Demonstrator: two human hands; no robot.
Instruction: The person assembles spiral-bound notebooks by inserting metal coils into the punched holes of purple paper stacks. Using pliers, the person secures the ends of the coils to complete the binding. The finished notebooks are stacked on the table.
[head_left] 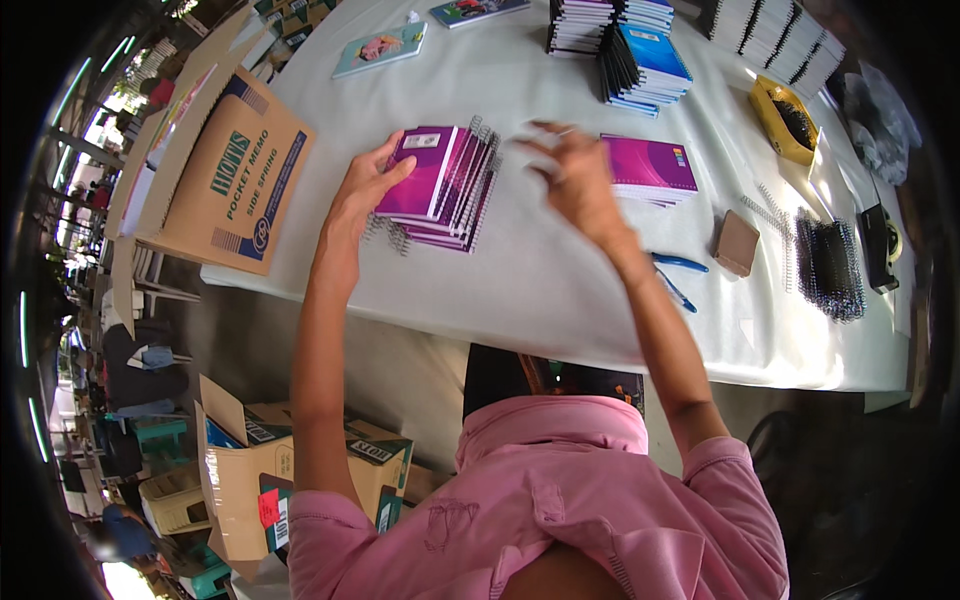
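A stack of purple spiral notebooks (411, 192) lies on the white-covered table, its wire coils (487, 140) sticking out along the right side. My left hand (366, 185) grips the stack's left edge, thumb on the top cover and fingers behind it. Another loose coil (390, 236) shows beneath that hand. To the right of the stack, my right hand (576, 182) hangs over the table, blurred by motion. Its fingers look apart, and I see nothing between them. Just beyond it sits a flat pile of purple notebook covers and pages (650, 172).
Blue-handled pliers (680, 278), a brown block (737, 243) and a heap of dark coils (828, 265) lie at right. A yellow tray (785, 122) stands behind them. Notebook stacks (655, 65) fill the back. A cardboard box (225, 175) stands at the left.
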